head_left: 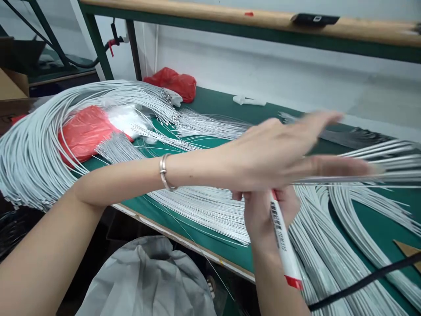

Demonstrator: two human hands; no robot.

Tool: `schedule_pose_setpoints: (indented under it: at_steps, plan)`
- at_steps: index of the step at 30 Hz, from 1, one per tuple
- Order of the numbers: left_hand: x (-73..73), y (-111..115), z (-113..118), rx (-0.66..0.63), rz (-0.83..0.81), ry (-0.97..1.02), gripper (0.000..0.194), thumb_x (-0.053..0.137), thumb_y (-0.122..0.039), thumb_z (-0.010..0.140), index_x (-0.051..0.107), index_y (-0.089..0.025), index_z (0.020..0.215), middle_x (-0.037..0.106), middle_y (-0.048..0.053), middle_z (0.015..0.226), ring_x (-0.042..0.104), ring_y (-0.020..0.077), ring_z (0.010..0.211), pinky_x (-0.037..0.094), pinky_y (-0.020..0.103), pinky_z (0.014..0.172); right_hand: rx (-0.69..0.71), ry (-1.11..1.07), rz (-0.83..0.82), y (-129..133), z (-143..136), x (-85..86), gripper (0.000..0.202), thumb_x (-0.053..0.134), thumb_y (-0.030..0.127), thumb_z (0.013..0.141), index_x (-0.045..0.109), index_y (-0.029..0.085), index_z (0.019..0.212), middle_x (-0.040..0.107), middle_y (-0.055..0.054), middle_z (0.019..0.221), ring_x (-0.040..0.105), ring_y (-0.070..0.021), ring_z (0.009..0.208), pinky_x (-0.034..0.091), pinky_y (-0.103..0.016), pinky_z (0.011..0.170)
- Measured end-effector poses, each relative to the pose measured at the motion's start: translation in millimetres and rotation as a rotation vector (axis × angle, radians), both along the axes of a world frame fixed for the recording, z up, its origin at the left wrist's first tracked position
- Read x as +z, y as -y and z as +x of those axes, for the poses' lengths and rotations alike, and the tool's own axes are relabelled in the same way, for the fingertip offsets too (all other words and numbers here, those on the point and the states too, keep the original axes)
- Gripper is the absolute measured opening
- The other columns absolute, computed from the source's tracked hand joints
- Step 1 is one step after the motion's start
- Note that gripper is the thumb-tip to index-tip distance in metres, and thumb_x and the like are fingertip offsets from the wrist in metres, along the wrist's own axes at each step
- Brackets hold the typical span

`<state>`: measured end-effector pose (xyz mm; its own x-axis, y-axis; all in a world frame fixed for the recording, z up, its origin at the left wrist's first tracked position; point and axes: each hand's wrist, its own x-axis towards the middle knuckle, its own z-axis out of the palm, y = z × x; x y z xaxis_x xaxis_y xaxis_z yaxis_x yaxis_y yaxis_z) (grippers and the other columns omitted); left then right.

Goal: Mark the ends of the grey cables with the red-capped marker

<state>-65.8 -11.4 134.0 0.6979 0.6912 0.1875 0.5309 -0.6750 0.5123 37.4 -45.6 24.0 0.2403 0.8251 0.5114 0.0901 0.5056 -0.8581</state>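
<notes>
My left hand (279, 151), a silver bracelet (163, 172) on its wrist, reaches across from the left, blurred at the fingers. Its fingers are stretched out and apart, over a bundle of grey-white wires (391, 175) that runs off to the right. Directly below it, my right hand (274, 210) is closed round a white marker (283, 239) with red ends; its fingertips are partly hidden behind my left hand. Whether it also grips the wires cannot be made out. More white wires (204, 210) lie fanned out beneath my left forearm.
Coiled white cables (36, 145) and a red plastic bag (87, 131) cover the left of the green table (210, 93). Another red bag (176, 83) stands behind. Curved wire bundles (329, 245) and a black cable (365, 281) are at the right. A shelf rail (213, 11) crosses above.
</notes>
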Motion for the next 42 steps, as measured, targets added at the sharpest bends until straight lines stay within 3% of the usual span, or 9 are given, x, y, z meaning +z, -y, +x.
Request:
schedule_pose_setpoints:
  at_steps: [4, 7, 12, 16, 22, 28, 35, 39, 42]
  plan:
    - [-30.3, -4, -44, -0.045, -0.034, 0.033, 0.056, 0.046, -0.056, 0.088, 0.046, -0.015, 0.127, 0.052, 0.011, 0.133, 0.051, 0.0258, 0.119, 0.048, 0.031, 0.086, -0.057, -0.139, 0.044, 5, 15, 30.1, 0.02, 0.058, 0.031, 0.086, 0.063, 0.019, 0.071, 0.056, 0.003, 0.052, 0.053, -0.0114, 0.041, 0.042, -0.025, 0.042]
    - [-48.5, -6, -70, -0.173, -0.251, -0.151, 0.037, 0.049, -0.041, 0.093, 0.055, -0.014, 0.118, 0.066, 0.008, 0.096, 0.063, 0.0172, 0.084, 0.048, 0.025, 0.067, -0.068, -0.244, 0.017, 4, 38, 42.9, 0.017, 0.059, 0.026, 0.085, 0.064, 0.02, 0.07, 0.055, 0.002, 0.05, 0.052, -0.0119, 0.042, 0.041, -0.024, 0.041]
    - [-31.4, -25, -110, -0.032, -0.088, -0.187, 0.03, 0.044, -0.04, 0.096, 0.063, -0.018, 0.09, 0.06, -0.001, 0.071, 0.053, 0.0116, 0.06, 0.036, 0.022, 0.055, -0.128, -0.523, -0.104, -20, 76, 38.8, 0.022, 0.052, 0.016, 0.084, 0.062, 0.018, 0.065, 0.051, 0.003, 0.047, 0.046, -0.0084, 0.043, 0.04, -0.018, 0.041]
    - [-30.1, -84, -142, 0.144, 0.191, -0.489, 0.045, 0.037, -0.05, 0.097, 0.063, -0.017, 0.079, 0.058, 0.002, 0.065, 0.051, 0.0148, 0.057, 0.035, 0.025, 0.058, -0.118, -0.689, -0.36, -67, 81, 17.8, 0.03, 0.043, 0.015, 0.092, 0.058, 0.017, 0.066, 0.051, 0.004, 0.047, 0.045, -0.0051, 0.043, 0.039, -0.011, 0.04]
    - [-104.5, -179, -150, 0.216, 0.337, -0.68, 0.029, 0.045, -0.035, 0.096, 0.063, -0.013, 0.088, 0.068, 0.012, 0.086, 0.06, 0.0198, 0.078, 0.039, 0.024, 0.068, 0.095, -0.592, -0.826, -109, 75, -17.7, 0.033, 0.041, 0.022, 0.097, 0.059, 0.014, 0.071, 0.068, -0.007, 0.059, 0.048, -0.0055, 0.038, 0.04, -0.012, 0.036]
    - [-162.1, -212, -157, 0.183, 0.309, -0.69, 0.027, 0.048, -0.032, 0.095, 0.06, -0.015, 0.078, 0.069, 0.009, 0.08, 0.062, 0.0189, 0.074, 0.037, 0.024, 0.062, 0.285, -0.439, -0.847, -46, 103, -16.0, 0.027, 0.062, 0.033, 0.088, 0.069, 0.013, 0.103, 0.073, -0.01, 0.07, 0.054, -0.0074, 0.043, 0.044, -0.014, 0.041]
    - [-164.5, -221, -163, 0.199, 0.315, -0.663, 0.038, 0.053, -0.048, 0.091, 0.057, -0.013, 0.075, 0.064, 0.01, 0.081, 0.058, 0.0214, 0.082, 0.04, 0.028, 0.071, 0.113, -0.203, -0.571, 26, 137, -9.8, 0.034, 0.071, 0.045, 0.077, 0.074, 0.021, 0.1, 0.074, -0.008, 0.067, 0.055, -0.0113, 0.041, 0.047, -0.021, 0.038]
    - [-156.4, -190, -146, 0.178, 0.389, -0.603, 0.042, 0.041, -0.047, 0.097, 0.059, -0.01, 0.098, 0.061, 0.012, 0.098, 0.053, 0.024, 0.1, 0.04, 0.035, 0.087, -0.022, -0.149, -0.467, 62, 151, -16.7, 0.031, 0.071, 0.047, 0.077, 0.076, 0.023, 0.097, 0.073, -0.009, 0.064, 0.057, -0.0137, 0.039, 0.047, -0.023, 0.036]
    - [-155.5, -132, -120, 0.03, 0.408, -0.499, 0.041, 0.041, -0.044, 0.098, 0.058, -0.01, 0.112, 0.058, 0.016, 0.113, 0.051, 0.0274, 0.107, 0.042, 0.038, 0.091, -0.154, -0.151, -0.429, 81, 154, -22.3, 0.03, 0.07, 0.047, 0.077, 0.077, 0.025, 0.095, 0.073, -0.008, 0.062, 0.058, -0.0147, 0.039, 0.048, -0.024, 0.036]
